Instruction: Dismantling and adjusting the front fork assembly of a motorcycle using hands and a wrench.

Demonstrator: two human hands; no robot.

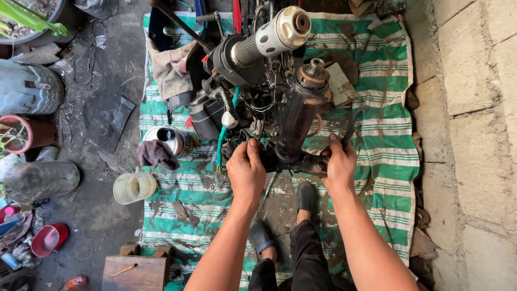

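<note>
While you stand over the green striped tarp [377, 134], your left hand [246, 171] and right hand [340, 164] both grip the dark lower bracket [301, 160] of the motorcycle fork [302, 116], fingers closed around it. A handlebar grip [272, 37] sticks up above. Beside the tin can [169, 139] lies what looks like a purple rag [156, 153].

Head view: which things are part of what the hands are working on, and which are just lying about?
In hand:
left hand
right hand
rusty dark metal steering column assembly
black-and-silver handlebar grip

Lying about:
green-striped tarp
cloudy plastic jar
red bowl
purple rag
</note>
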